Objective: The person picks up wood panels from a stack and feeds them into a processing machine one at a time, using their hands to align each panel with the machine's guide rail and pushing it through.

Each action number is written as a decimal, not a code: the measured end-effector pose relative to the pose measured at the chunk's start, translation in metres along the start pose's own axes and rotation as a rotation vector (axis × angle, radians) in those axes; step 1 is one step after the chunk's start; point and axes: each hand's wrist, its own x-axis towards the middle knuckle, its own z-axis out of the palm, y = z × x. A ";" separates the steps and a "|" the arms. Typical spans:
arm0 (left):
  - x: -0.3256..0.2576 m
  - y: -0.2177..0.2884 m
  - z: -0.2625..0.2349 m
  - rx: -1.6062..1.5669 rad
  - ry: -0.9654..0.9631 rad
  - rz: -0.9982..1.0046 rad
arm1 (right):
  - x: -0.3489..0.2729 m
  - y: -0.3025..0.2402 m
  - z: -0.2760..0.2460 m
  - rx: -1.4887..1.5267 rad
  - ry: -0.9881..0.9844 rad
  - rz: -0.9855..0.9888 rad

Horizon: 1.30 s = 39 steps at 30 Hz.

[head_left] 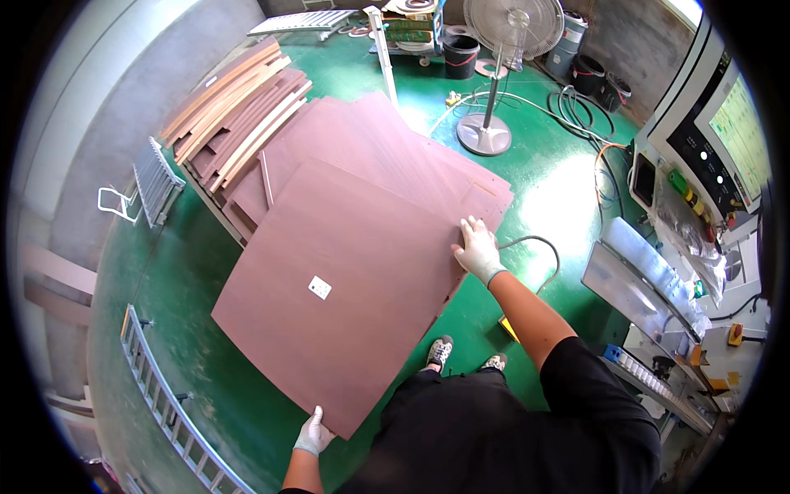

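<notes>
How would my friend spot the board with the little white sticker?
Find the big pile of brown boards above the green floor. At its near end, a gloved left hand and right hand touch one wide board. Unlike the boards showing behind it, this one has a square white sticker near its middle.

Black short-sleeved shirt (527,440), dark trousers (471,385), 2 patterned light shoes (440,351); left hand (313,434), right hand (477,249): whitish gloves (485,262).

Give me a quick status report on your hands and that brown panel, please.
Left hand gripping near corner, right hand on right corner. Brown panel, white label facing up. Stacked panels beneath its far part.
</notes>
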 end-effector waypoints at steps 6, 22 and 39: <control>0.027 -0.012 -0.019 -0.095 0.267 0.361 | -0.022 -0.005 -0.002 0.023 -0.068 0.032; 0.030 0.031 -0.028 0.406 0.472 0.395 | -0.079 0.095 -0.008 0.222 -0.513 0.281; 0.056 0.100 0.108 0.418 0.151 0.623 | -0.214 0.142 -0.081 0.538 -0.066 0.743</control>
